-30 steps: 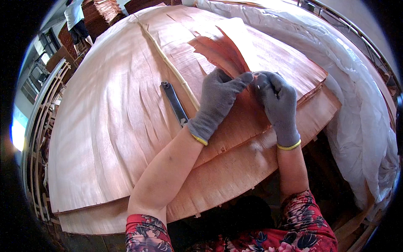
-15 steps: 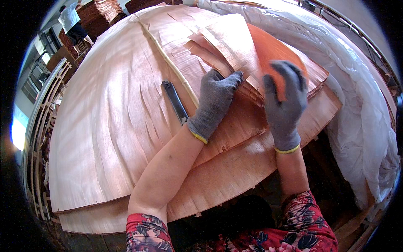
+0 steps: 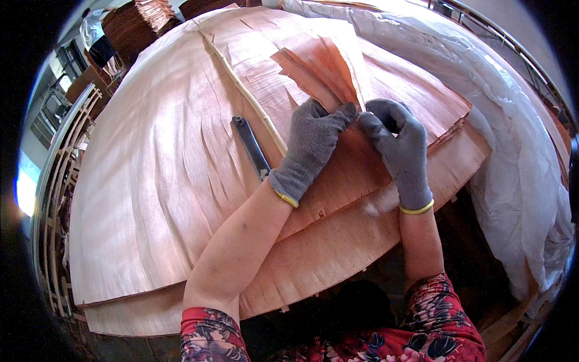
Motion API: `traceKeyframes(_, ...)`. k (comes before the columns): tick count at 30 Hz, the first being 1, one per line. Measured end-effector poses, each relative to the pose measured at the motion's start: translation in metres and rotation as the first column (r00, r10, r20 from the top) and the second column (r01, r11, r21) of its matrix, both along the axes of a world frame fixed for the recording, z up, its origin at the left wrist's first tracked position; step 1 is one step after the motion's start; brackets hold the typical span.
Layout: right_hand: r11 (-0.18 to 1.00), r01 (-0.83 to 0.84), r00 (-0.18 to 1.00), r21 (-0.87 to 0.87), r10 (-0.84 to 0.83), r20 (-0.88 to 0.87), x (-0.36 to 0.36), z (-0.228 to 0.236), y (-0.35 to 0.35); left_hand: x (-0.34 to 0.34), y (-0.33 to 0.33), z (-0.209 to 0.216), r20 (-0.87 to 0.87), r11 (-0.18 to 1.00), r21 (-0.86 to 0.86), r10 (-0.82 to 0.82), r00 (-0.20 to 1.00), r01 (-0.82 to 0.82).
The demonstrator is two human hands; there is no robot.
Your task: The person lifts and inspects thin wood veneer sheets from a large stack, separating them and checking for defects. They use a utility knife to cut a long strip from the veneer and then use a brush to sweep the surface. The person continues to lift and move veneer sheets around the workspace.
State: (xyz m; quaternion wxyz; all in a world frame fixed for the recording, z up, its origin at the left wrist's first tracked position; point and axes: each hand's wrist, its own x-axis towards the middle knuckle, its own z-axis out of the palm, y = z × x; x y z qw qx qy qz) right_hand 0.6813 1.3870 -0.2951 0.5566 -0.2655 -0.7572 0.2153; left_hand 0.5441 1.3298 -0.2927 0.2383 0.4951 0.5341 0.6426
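Observation:
Thin wood veneer strips (image 3: 325,66) fan upward from between my hands, reddish inside and paler along the right edge. My left hand (image 3: 310,145), in a grey knit glove with a yellow cuff, is closed on their lower left part. My right hand (image 3: 398,145), in a matching glove, pinches the strips' lower right edge with thumb and forefinger, close beside the left fingertips. Below lies a broad stack of pinkish veneer sheets (image 3: 151,169), wrinkled and split in places. A dark flat-handled tool (image 3: 252,148) rests on it just left of my left wrist.
A long thin pale stick (image 3: 241,87) lies across the sheets, left of my hands. Crumpled translucent plastic sheeting (image 3: 512,151) covers the right side. At the far left, a person (image 3: 99,42) stands by a brown stack (image 3: 129,30). A slatted wooden rack (image 3: 60,193) borders the left.
My right hand has moved slightly left and closed on the veneer edge. The orange-looking flap at the right has swung over leftward, uncovering the pale sheets beneath. My left hand stays nearly in place.

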Motion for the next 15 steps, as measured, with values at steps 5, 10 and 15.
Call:
traceKeyframes(5, 0.999, 0.033, 0.999, -0.008, -0.032, 0.038, -0.001, 0.003, -0.002, 0.001, 0.000, 0.000, 0.013, 0.999, -0.024, -0.021, 1.000, 0.022)
traceKeyframes(10, 0.997, 0.056, 0.998, 0.053, -0.056, -0.005, -0.001, 0.001, 0.000, -0.002, 0.005, -0.008, -0.070, 0.996, 0.076, 0.045, 0.997, -0.040)
traceKeyframes(15, 0.987, 0.152, 0.988, 0.053, -0.149, -0.048, 0.003, 0.002, -0.001, -0.005, 0.008, -0.012, -0.052, 0.994, 0.061, 0.096, 0.994, -0.093)
